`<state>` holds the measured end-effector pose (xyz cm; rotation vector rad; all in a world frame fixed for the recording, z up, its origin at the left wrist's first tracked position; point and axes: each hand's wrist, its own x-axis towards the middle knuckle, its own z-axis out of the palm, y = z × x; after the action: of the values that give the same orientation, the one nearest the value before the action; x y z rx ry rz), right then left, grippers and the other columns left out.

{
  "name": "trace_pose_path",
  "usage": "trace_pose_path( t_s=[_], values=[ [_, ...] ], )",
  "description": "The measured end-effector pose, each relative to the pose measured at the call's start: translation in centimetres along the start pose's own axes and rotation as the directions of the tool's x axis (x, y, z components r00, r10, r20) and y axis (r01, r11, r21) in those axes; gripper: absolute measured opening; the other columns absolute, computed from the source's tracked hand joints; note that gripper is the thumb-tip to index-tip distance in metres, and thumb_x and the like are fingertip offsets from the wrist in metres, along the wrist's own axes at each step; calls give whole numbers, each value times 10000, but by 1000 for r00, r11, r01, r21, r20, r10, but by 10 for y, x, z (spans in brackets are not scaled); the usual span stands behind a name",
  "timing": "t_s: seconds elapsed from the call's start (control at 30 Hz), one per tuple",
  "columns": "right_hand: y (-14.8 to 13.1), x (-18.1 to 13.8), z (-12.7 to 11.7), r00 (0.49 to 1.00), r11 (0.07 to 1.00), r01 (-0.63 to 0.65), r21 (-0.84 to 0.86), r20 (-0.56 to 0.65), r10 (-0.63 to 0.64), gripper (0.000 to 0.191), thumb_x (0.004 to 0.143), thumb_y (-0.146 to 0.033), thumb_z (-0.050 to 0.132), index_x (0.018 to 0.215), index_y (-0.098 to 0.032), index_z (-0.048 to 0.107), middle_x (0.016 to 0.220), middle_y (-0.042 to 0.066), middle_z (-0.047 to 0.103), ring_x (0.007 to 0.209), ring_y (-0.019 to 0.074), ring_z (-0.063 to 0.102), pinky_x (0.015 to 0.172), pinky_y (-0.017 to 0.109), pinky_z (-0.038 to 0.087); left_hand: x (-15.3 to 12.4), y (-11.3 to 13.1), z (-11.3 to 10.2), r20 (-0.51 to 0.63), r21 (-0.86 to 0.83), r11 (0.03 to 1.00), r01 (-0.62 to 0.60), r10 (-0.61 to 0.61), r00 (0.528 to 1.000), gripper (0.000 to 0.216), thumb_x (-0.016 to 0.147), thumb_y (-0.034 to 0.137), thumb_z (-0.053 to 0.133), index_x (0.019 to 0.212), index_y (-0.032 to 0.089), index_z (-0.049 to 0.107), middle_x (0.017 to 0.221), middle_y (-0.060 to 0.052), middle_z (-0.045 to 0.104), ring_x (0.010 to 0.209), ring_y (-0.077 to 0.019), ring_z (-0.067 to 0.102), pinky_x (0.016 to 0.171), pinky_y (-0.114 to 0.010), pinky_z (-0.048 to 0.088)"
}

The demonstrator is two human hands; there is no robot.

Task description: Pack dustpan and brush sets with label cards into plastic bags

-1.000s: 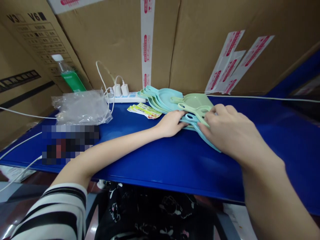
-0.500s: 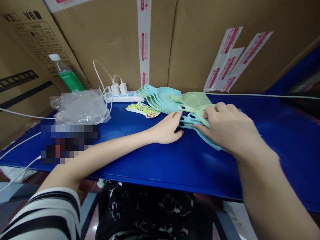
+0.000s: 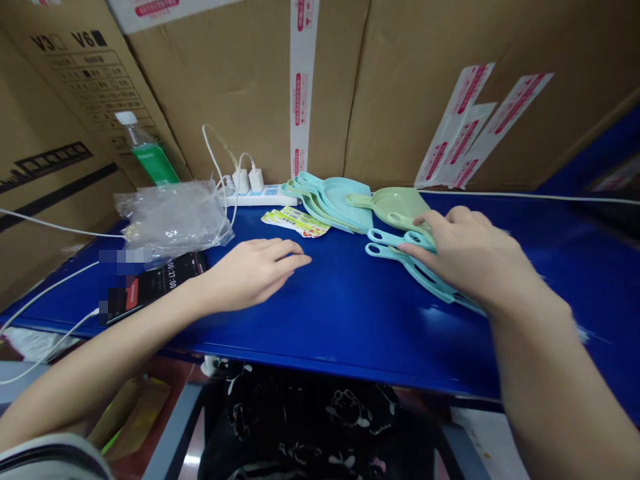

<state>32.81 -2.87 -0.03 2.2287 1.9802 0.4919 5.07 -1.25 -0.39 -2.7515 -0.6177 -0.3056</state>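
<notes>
A fan of light blue plastic dustpans (image 3: 330, 197) lies at the back of the blue table (image 3: 340, 313), with a green dustpan (image 3: 395, 203) on top of it. My right hand (image 3: 470, 257) rests palm down on several light blue dustpan handles (image 3: 400, 257), fingers curled over them and touching the green one. My left hand (image 3: 255, 270) hovers low over the bare blue surface left of the pans, fingers loosely stretched out, holding nothing.
A crumpled clear plastic bag (image 3: 173, 217) and a phone (image 3: 150, 287) lie at the left. A white power strip (image 3: 255, 193) with chargers, printed sachets (image 3: 297, 221) and a green-labelled bottle (image 3: 147, 157) stand near the cardboard boxes (image 3: 240, 80) behind.
My left hand has let go of the dustpan handles and drawn back to the left. My right hand has slid a few blue dustpans toward the right, apart from the stack.
</notes>
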Motion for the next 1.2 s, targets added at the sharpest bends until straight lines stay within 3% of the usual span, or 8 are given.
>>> trace_pose_path(
  t_s=[0.13,0.27,0.6,0.67,0.77,0.87,1.0,1.2],
  values=[
    [7,4,11,988,996,58,71,-149,-47,398,884,-474,423,1032,-157,612,845,127,575,731,264,555,483,271,286,-15,-20,2,-107,90,996,18,-8,994,332,950,142,356,1082,165,660,944,-54,726,784,-166,678,678,-290,539],
    [8,10,15,992,984,33,175,-122,-11,471,873,-533,363,1064,-194,630,823,112,569,675,249,552,464,275,280,-25,-34,19,-208,51,995,89,-76,975,341,937,130,354,994,163,689,871,-35,731,705,-132,665,587,-243,504],
    [11,18,10,993,944,-97,316,-27,111,524,878,-541,385,1117,-142,627,1002,200,615,970,360,582,614,394,439,-32,-29,32,-180,51,998,46,-36,983,340,934,129,349,954,177,684,845,-19,715,649,-129,645,572,-265,464],
    [12,19,17,997,955,-75,286,-12,82,458,881,-513,406,1053,-162,646,1005,202,632,950,369,588,609,407,439,-32,-28,32,-163,45,998,46,-38,986,332,931,127,345,936,175,674,832,-20,706,628,-131,633,572,-272,457],
    [13,20,34,991,964,28,264,-133,7,425,879,-530,440,974,-175,653,950,216,643,911,389,591,579,414,432,-32,-25,34,-57,45,998,53,-51,997,294,922,139,356,881,175,645,780,-16,682,562,-134,595,562,-287,441],
    [12,19,49,930,964,154,215,-362,-67,429,916,-525,384,947,-188,647,862,210,634,820,378,596,557,421,423,-30,-20,36,112,10,998,67,-67,991,212,917,148,387,889,175,595,771,-5,679,549,-136,587,550,-284,423],
    [1,15,48,786,956,279,90,-594,-173,505,968,-465,242,1037,-154,633,835,227,616,760,369,566,555,448,417,-27,-15,37,232,-22,994,106,-98,968,158,949,178,368,918,176,523,767,0,682,569,-144,602,519,-271,383],
    [-32,12,26,575,798,601,-43,-670,-469,290,957,-299,406,1012,-156,653,948,150,657,887,280,573,701,382,455,-27,-17,38,206,-54,991,120,-107,973,204,958,232,371,792,193,484,629,17,612,509,-135,537,492,-274,317]
  ],
)
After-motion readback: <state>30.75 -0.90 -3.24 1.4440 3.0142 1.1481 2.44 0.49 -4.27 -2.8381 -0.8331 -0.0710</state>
